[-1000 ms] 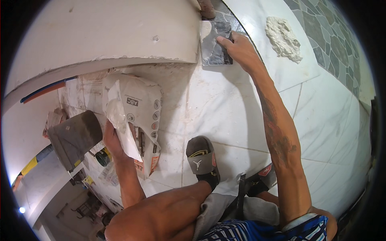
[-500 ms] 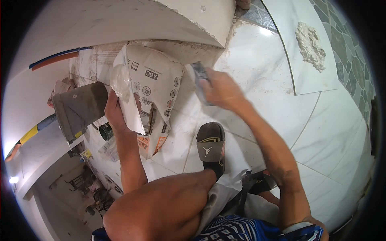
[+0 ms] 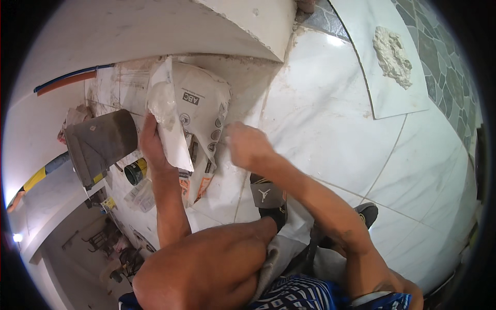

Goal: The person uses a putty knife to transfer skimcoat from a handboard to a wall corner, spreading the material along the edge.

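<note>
My left hand (image 3: 151,139) grips a white flat board (image 3: 180,147) from its left side and holds it tilted on edge. A wet lump of white paste (image 3: 164,106) clings to the board's left face. Right of the board, at about the height of its lower half, is my right hand (image 3: 250,148), its fingers curled closed. The grey flat scraper it held a moment ago is mostly hidden now behind the hand. A white printed paper sack (image 3: 209,90) slumps against the wall behind the board, partly covered by it.
A grey bucket (image 3: 101,147) lies tilted at the left, near a green can (image 3: 135,173). A loose marble-look slab (image 3: 390,103) on the right carries a heap of white paste (image 3: 393,58). The wall's corner (image 3: 276,39) juts in above. My sandalled foot (image 3: 267,194) stands below my right hand.
My right hand has swung left and down, toward the board, and turned so that the scraper no longer shows plainly. My left hand keeps its hold on the board, now slightly turned.
</note>
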`<act>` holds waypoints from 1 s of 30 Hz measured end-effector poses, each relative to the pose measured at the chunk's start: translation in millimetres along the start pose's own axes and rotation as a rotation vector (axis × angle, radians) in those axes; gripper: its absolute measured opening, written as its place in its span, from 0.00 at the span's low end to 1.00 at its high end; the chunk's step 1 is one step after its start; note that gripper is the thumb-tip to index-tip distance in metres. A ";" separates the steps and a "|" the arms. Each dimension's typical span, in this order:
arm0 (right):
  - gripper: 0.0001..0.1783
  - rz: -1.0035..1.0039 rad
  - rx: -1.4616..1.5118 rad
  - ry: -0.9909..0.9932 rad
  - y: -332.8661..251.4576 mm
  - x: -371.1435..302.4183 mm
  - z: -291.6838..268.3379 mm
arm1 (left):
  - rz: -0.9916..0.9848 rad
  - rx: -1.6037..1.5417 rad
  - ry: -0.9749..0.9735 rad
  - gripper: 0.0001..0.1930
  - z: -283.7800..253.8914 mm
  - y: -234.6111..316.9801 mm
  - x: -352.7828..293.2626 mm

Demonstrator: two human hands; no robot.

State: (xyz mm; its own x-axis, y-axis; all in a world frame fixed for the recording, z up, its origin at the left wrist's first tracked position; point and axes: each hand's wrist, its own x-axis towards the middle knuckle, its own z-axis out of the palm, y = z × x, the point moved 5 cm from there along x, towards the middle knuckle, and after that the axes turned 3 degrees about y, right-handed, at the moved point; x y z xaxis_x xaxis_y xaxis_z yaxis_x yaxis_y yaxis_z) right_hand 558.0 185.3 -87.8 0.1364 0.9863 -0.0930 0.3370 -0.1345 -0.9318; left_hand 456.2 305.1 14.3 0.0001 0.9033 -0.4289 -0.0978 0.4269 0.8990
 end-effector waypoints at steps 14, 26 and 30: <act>0.19 0.248 0.164 -0.341 6.4 -5.0 -177.1 | -0.069 0.231 -0.108 0.21 14.6 -7.1 -16.3; 0.32 -0.541 -0.501 0.103 -69.0 -19.3 -199.1 | -0.247 0.197 -0.423 0.17 35.8 -38.3 -17.4; 0.27 -0.664 -0.505 0.083 -77.8 -23.8 -199.3 | -0.295 0.185 -0.452 0.17 39.6 -43.3 -22.5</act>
State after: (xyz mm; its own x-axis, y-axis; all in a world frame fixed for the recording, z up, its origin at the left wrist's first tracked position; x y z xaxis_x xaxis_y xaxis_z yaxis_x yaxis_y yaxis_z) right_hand 714.2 153.2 56.8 -0.1758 0.8682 0.4641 0.7453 0.4254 -0.5133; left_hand 499.8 267.9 -11.5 0.4304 0.6554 -0.6206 0.1466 0.6277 0.7646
